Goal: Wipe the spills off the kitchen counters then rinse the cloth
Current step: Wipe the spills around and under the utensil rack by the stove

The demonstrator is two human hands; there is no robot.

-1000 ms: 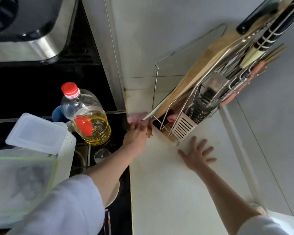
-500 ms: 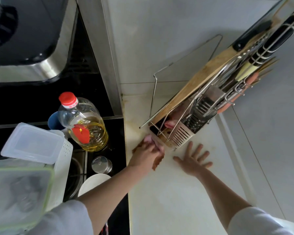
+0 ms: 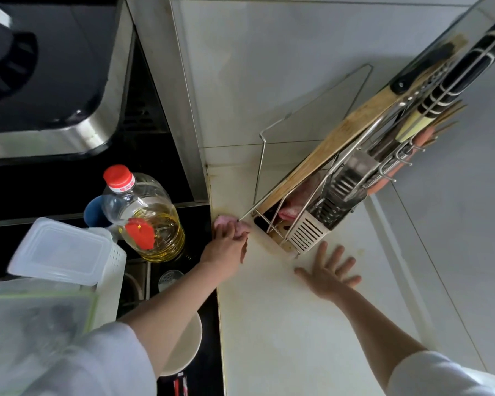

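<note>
- Two hands showing, both over the pale counter (image 3: 283,324).
- Left hand (image 3: 226,250) is gripping a pink cloth (image 3: 226,222), fingers curled round it, pressing it onto the counter near the back corner.
- Cloth is sitting at the counter's left edge, just beside the hob, its tip touching the lower end of the wire rack (image 3: 306,232).
- Right hand (image 3: 330,274) is lying flat on the counter, fingers spread and straight, holding nothing, fingertips just in front of the rack's slotted white holder (image 3: 306,234).
- Rack is standing on the counter in the wall corner, carrying a wooden board (image 3: 335,150), knives with dark handles (image 3: 463,72) and chopsticks.
- Something pink is lying inside the rack's base; cannot tell what it is.
- Oil bottle (image 3: 146,215) with a red cap is standing on the dark hob left of the cloth, well apart from the right hand.
- White lidded box (image 3: 60,252) is sitting left of the bottle.
- White plate (image 3: 183,350) is partly hiding under the left forearm.
- Hood (image 3: 49,70) is hanging over the hob, top left.
</note>
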